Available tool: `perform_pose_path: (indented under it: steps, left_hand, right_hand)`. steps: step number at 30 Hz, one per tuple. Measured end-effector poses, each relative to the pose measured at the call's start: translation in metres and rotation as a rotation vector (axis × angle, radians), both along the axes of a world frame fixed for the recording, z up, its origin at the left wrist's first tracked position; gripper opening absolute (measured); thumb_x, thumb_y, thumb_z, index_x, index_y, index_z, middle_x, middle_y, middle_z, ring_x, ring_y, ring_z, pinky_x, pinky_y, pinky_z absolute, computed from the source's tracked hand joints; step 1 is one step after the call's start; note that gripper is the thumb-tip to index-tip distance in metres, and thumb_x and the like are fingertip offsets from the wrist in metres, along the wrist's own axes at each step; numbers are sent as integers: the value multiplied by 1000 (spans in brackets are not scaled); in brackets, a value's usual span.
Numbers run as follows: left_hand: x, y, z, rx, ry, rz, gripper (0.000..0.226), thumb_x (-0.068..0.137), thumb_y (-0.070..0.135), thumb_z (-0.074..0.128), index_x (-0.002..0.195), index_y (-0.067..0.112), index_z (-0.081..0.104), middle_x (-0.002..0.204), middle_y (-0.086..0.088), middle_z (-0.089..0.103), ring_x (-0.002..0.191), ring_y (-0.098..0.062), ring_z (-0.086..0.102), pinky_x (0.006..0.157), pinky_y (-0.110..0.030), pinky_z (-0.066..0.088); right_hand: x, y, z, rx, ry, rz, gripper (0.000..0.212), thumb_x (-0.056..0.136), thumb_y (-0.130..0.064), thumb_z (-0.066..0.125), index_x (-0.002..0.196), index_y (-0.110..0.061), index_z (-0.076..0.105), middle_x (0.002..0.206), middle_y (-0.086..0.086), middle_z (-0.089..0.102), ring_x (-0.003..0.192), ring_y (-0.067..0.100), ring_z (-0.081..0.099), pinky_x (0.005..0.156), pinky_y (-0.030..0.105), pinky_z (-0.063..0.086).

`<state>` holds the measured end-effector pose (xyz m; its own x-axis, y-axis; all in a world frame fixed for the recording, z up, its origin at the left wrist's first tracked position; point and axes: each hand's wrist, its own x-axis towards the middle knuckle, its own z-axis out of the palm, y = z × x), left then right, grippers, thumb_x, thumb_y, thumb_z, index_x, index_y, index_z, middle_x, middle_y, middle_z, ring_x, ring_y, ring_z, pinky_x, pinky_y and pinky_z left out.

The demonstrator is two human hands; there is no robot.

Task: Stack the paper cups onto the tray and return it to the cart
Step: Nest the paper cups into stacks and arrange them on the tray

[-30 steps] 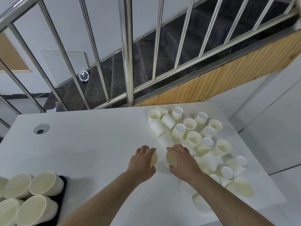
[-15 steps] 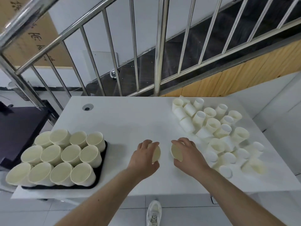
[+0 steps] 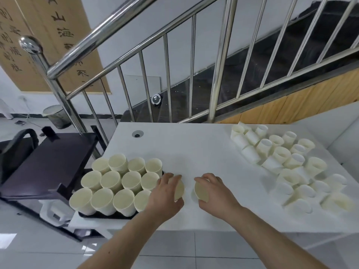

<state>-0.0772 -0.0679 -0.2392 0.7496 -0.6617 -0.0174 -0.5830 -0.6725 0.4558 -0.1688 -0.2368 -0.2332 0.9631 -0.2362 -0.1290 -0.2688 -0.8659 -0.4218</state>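
My left hand (image 3: 165, 193) grips a cream paper cup (image 3: 179, 189), its mouth turned to the right, just beside the tray's right end. My right hand (image 3: 213, 190) grips a second paper cup (image 3: 201, 191), its mouth turned to the left. The two cups face each other above the white table (image 3: 194, 152), a small gap between them. A black tray (image 3: 101, 215) at the table's front left holds several upright cups (image 3: 116, 181) in rows. Several loose cups (image 3: 287, 162), some upright and some on their sides, lie scattered on the table's right side.
A dark cart (image 3: 52, 166) with a flat top stands left of the table, next to the tray. A steel stair railing (image 3: 219, 74) rises behind the table. A round cable hole (image 3: 137, 133) sits at the table's far left. Grey floor tiles show below the front edge.
Both hands, each holding a cup, have travelled left from the loose pile toward the tray. The view has swung left and pulled back, bringing the full tray and the cart into sight.
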Motion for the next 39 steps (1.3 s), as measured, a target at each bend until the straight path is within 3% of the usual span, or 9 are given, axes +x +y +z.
perform_pose_path:
  steps: [17,25,34,39]
  left_hand:
    - [100,144,-12,40,61,-39,73,83,34,64,147,26,30,145,5,31,131,-18,35,96,-28,43]
    - [112,150,-25,103,116,-91,70,85,35,63,146,26,31,144,3,32,129,-19,37,98,-30,42]
    - [117,145,-44,226,129,-149,73,79,33,68,143,28,33,143,4,34,129,-20,40,97,-33,42]
    - [118,145,-47,236,85,-115,64,79,39,68,137,30,41,140,6,36,126,-19,40,94,-33,41]
  right_hand:
    - [92,158,-9,1,32,-34,66,84,-25,59,145,-31,34,143,-10,30,129,17,33,89,32,49]
    - [107,171,-22,-90,127,-9,65,85,-24,57,146,-28,32,144,-6,29,129,21,34,84,31,49]
    - [111,166,-36,-65,216,24,76,82,-29,64,149,-28,28,145,-5,28,131,20,33,91,35,48]
    - [113,162,-42,-104,236,23,65,82,-27,63,142,-28,38,138,-4,37,125,20,39,86,35,50]
